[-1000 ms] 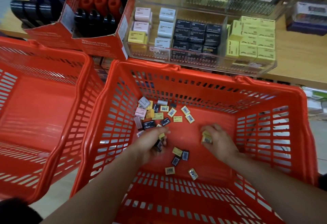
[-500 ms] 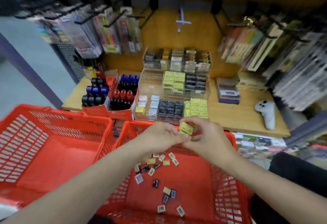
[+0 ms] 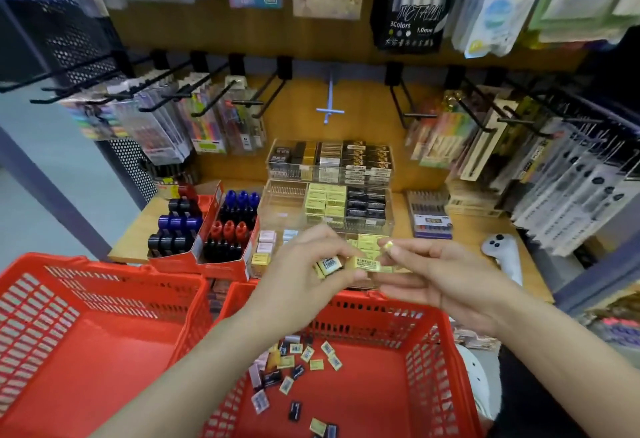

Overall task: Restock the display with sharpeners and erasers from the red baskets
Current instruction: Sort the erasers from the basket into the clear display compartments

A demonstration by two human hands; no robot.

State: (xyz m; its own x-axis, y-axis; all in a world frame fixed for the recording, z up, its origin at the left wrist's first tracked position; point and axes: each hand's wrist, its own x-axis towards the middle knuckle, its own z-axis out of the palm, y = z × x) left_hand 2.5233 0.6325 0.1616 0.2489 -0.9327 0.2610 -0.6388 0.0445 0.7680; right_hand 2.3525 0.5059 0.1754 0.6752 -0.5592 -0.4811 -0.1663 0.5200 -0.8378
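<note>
Far left of the hands sits a red basket (image 3: 86, 351) showing only its bare floor. Beyond it, up and left of the left hand, two red cardboard boxes (image 3: 207, 257) hold rows of black, blue and red sharpeners (image 3: 228, 229). The left hand (image 3: 304, 275) is raised over the rim of a second red basket (image 3: 446, 351), fingers curled around small yellow erasers (image 3: 329, 265), one face showing a barcode. Touching its fingertips, a yellow eraser (image 3: 363, 263) spans the gap between the two hands. The right hand (image 3: 436, 275) pinches another small yellow piece (image 3: 388, 245) between thumb and forefinger, just above that eraser. Directly behind both hands stands the clear tiered display (image 3: 329, 202), with yellow, black and pale erasers in its compartments. Below the hands, loose erasers (image 3: 294, 365) lie scattered on the second basket's floor. Right of the right hand, a white controller (image 3: 502, 250) rests on the wooden shelf (image 3: 398, 229).
</note>
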